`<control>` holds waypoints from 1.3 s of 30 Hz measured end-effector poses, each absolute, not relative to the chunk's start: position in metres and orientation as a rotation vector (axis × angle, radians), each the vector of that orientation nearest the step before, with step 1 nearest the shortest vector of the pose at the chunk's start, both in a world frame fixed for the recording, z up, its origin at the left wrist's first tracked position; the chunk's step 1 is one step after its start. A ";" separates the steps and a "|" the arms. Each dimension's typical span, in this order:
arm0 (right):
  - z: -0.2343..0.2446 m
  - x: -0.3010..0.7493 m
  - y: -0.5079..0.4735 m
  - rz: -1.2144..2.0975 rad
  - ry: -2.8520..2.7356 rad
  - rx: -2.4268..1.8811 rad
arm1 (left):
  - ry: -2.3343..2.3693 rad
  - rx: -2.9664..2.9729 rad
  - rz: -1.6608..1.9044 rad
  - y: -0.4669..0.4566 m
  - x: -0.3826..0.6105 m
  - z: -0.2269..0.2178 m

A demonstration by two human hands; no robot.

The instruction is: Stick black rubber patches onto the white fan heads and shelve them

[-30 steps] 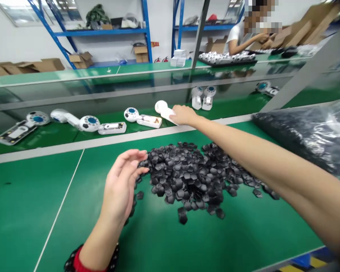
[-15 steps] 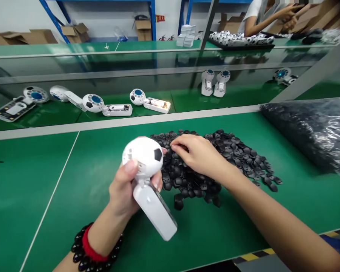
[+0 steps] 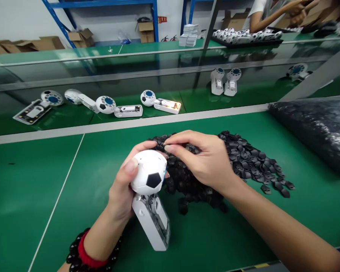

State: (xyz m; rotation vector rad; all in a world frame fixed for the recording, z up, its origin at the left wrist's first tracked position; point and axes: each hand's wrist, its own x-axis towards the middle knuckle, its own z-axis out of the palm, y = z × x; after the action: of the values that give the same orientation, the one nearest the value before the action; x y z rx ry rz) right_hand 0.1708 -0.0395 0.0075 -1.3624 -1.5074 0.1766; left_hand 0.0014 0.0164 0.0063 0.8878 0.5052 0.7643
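My left hand [image 3: 124, 185] is wrapped round a white device with a soccer-ball head [image 3: 143, 166] and a hinged oblong body. One black pentagon shows on the ball, and a strip of blue edges its right side. The body [image 3: 151, 223] hangs below, its inner side facing right. Beside the ball, the thumb and index finger of my right hand [image 3: 205, 158] are pinched together. Anything between those fingertips is too small or hidden to make out. A heap of black pentagonal pieces [image 3: 252, 160] lies under and behind my right hand.
Several similar white devices [image 3: 106, 105] lie on the green ledge behind a pale rail [image 3: 198, 115]. A clear bag of black pieces [image 3: 314, 139] rests at the right. Farther back are a tray of soccer-ball devices [image 3: 246, 39] and another person's arm [image 3: 269, 17].
My right hand has come left from the heap to the ball. My left hand has turned the device, bringing the black pentagon forward and the body's inner side into view. The camera view has shifted slightly.
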 end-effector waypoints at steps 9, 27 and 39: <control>-0.001 0.147 -0.051 0.085 -1.652 -0.868 | 0.512 1.087 0.877 0.019 -0.007 0.017; -0.009 0.132 -0.052 -0.146 -1.783 -0.876 | 0.481 2.006 1.042 0.017 -0.040 0.022; -0.023 0.123 -0.046 -0.281 -1.753 -0.945 | 0.582 2.129 1.138 0.022 -0.038 0.029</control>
State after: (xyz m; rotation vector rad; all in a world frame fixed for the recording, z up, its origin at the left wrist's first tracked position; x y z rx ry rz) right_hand 0.1233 -0.0463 -0.0225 -0.9447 -1.7530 -0.2809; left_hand -0.0382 0.0215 0.0287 2.1286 0.5820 1.1384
